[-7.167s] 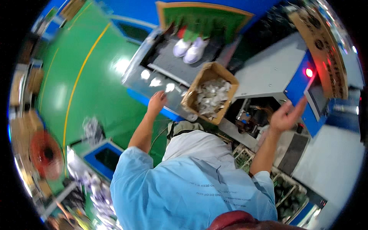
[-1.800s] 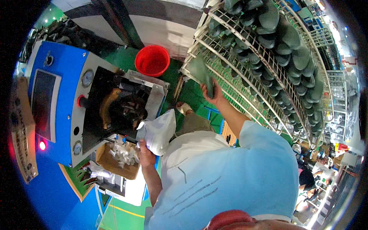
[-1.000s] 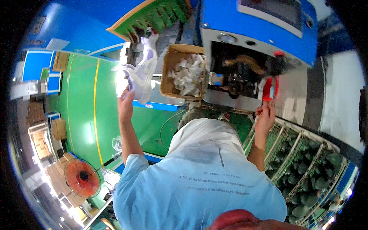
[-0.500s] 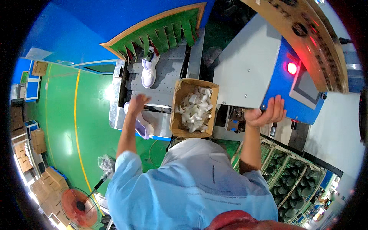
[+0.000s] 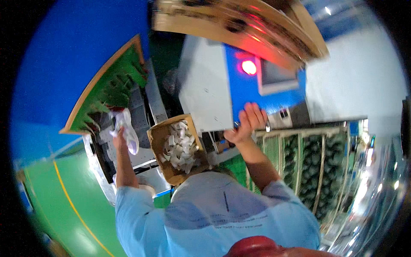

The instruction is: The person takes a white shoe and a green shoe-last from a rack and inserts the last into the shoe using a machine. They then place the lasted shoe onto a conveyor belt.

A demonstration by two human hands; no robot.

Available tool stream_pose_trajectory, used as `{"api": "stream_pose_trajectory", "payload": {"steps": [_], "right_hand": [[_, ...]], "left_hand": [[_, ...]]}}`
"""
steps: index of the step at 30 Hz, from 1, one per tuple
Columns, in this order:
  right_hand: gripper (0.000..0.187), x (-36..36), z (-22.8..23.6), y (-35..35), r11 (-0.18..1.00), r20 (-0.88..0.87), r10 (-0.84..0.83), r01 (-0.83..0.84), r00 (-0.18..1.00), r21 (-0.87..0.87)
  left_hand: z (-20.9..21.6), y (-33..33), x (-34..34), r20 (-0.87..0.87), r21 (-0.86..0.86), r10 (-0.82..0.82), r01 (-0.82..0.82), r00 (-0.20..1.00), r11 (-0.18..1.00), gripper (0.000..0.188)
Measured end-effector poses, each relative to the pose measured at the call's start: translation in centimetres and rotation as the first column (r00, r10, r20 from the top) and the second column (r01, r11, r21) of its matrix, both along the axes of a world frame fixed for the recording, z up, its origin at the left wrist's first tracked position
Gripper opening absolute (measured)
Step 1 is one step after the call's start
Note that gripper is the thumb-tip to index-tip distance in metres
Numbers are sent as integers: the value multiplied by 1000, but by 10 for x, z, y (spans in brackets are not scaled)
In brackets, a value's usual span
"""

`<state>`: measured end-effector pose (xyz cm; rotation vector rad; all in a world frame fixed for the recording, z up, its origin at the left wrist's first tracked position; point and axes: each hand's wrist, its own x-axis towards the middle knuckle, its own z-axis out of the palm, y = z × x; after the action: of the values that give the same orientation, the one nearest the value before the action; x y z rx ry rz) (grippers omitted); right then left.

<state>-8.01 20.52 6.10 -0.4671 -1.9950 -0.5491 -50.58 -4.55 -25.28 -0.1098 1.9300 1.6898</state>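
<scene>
My left hand [image 5: 120, 136] lies over a white and pale-lilac sports shoe [image 5: 132, 143] on the grey perforated conveyor bed [image 5: 143, 156]. Its blurred fingers look closed on the shoe's upper. The heel end lies by the green strip curtain [image 5: 112, 89]. At the lower corner of a blue and grey machine, my right hand [image 5: 248, 123] has its fingers stretched out and holds nothing. Between my arms, close to my body, stands an open cardboard box [image 5: 156, 136] of white curved pieces [image 5: 182, 147]. Part of another pale shoe [image 5: 147, 189] shows beside my left forearm.
A red light [image 5: 248, 67] glows on the blue panel [image 5: 242, 92], beside a screen [image 5: 278, 77]. A large cardboard piece [image 5: 205, 21] overhangs the machine. Racks of dark items [image 5: 323, 167] stand at the right. Green floor with a yellow line [image 5: 70, 201] lies at the left.
The view has swung to the right. My left hand has moved from near the conveyor's front edge up to the white shoe. My right hand stays by the machine's lower corner.
</scene>
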Motion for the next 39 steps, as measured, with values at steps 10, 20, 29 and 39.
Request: {"api": "stream_pose_trajectory", "payload": {"steps": [10, 20, 29, 39], "right_hand": [[104, 41, 3, -125, 332, -338, 485, -528, 806, -782], [90, 170, 29, -72, -773, -830, -12, -531, 558, -346], [49, 319, -94, -89, -763, -660, -647, -321, 382, 561], [80, 379, -75, -68, -758, -522, -422, -605, 741, -246]], "left_hand": [[242, -39, 289, 15, 375, -3, -3, 1000, 927, 88], [275, 11, 438, -212, 504, -681, 675, 701, 538, 111], [240, 60, 525, -96, 25, -925, 930, 367, 366, 21], [251, 53, 527, 445, 316, -677, 604, 586, 731, 52]]}}
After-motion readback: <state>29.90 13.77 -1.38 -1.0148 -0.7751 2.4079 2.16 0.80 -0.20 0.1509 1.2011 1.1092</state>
